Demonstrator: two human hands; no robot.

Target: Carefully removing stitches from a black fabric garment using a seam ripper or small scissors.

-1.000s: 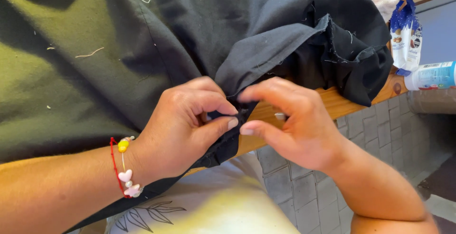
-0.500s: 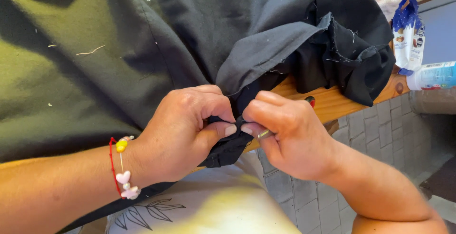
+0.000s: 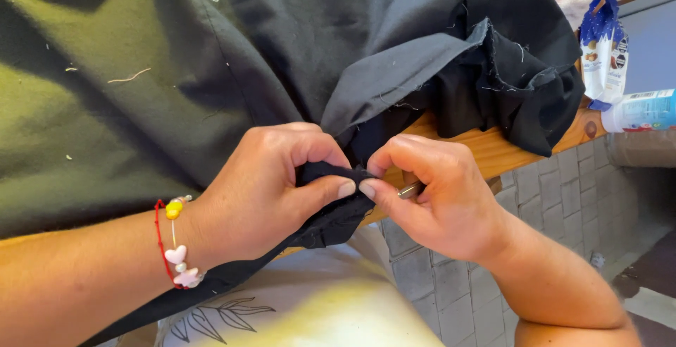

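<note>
From the head view, my left hand point(image 3: 264, 192) and right hand point(image 3: 436, 195) meet at the centre, both pinching one folded edge of the black cloth point(image 3: 282, 58), thumbs almost touching. My right fingers point(image 3: 394, 153) are also clenched round a small metal tool point(image 3: 410, 190), of which only a tip shows. The cloth spreads over the wooden counter point(image 3: 493, 153) from 9 to 2 o'clock. A bead bracelet point(image 3: 174, 245) sits on my left wrist. At 3 o'clock lies a white bottle point(image 3: 644, 111).
</note>
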